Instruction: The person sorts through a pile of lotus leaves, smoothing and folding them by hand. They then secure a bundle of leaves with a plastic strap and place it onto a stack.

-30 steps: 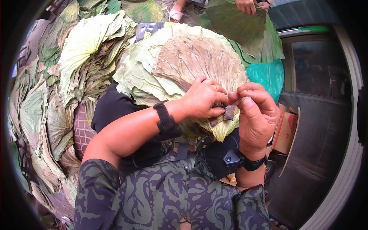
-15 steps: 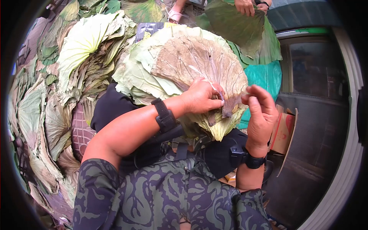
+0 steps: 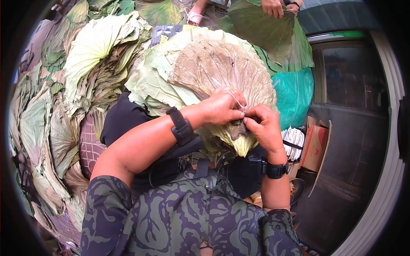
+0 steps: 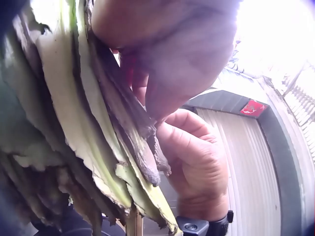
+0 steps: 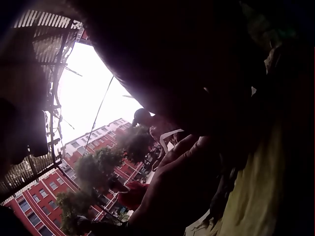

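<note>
A thick stack of dried lotus leaves [image 3: 205, 64], the top one brown, rests across the lap in the head view. My left hand [image 3: 222, 107] lies over its near end and pinches a thin white string [image 3: 217, 81], whose loose end trails over the back of the hand. Thumb and forefinger of my right hand [image 3: 265, 123] meet the left fingertips and pinch the string there too. In the left wrist view, dark shrivelled leaf tips [image 4: 147, 167] hang just below both hands. The right wrist view is mostly dark, with a white strand [image 5: 167, 136] across the left hand.
More dried leaves [image 3: 98, 42] are heaped to the left. At the top, another person's hands [image 3: 273, 7] hold a large green leaf [image 3: 265, 32]. A teal plastic bag [image 3: 294, 96], a bundle of white strings [image 3: 294, 141] and a cardboard box [image 3: 316, 147] stand at the right.
My right hand first drew away to the right from the left fingers, then came back in to meet them. The string's loose end now shows over the left hand, which stayed on the stack.
</note>
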Tool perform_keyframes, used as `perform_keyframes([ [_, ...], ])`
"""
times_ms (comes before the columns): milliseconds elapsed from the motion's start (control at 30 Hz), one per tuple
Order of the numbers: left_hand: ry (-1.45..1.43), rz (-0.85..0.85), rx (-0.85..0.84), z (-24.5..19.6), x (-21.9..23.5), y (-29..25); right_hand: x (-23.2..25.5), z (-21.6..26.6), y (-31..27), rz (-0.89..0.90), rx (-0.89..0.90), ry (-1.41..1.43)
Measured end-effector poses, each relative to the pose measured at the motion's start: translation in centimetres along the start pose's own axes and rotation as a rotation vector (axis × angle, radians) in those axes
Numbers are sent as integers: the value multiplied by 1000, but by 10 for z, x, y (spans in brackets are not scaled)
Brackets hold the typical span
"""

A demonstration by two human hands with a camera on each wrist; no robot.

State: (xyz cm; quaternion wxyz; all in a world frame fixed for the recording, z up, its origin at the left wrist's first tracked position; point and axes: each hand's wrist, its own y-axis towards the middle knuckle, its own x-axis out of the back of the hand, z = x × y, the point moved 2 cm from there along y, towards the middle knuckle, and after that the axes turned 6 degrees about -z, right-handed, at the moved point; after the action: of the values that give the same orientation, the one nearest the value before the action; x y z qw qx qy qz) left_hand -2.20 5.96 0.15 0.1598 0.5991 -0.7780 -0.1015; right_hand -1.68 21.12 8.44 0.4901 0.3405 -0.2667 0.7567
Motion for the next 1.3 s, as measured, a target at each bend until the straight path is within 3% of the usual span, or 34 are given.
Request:
perform_keyframes([
  [333, 21, 30, 8, -1, 2, -1, -12, 2, -3, -140, 65, -38],
  [433, 87, 10, -81, -5, 3, -2, -17, -1, -7, -287, 70, 14],
  [533, 91, 117, 26, -7, 6, 2, -20, -5, -9, -374, 44, 81],
  [600, 75, 120, 14, -5, 6, 3, -23, -7, -11, -430, 144, -11],
  [733, 56, 81, -18, -2, 5, 0, -18, -2, -12, -376, 92, -15],
  [833, -25, 53, 16, -1, 4, -1, -14, 3, -10, -226, 94, 105],
  [967, -4, 54, 22, -6, 5, -1, -17, -3, -10, -230, 76, 118],
  [1067, 72, 82, 22, -9, 5, 0, -22, -4, -14, -342, 86, 19],
  [1133, 125, 100, 3, -10, 6, 0, -24, -18, -17, -469, -19, 123],
  [1200, 107, 62, -15, -8, 4, -1, -23, -21, -18, -455, -99, 245],
  [1267, 88, 27, -35, -4, 2, -1, -24, -16, -16, -452, -302, 543],
  [1300, 50, 4, -33, -3, 2, 0, -24, -17, -16, -449, -255, 541],
])
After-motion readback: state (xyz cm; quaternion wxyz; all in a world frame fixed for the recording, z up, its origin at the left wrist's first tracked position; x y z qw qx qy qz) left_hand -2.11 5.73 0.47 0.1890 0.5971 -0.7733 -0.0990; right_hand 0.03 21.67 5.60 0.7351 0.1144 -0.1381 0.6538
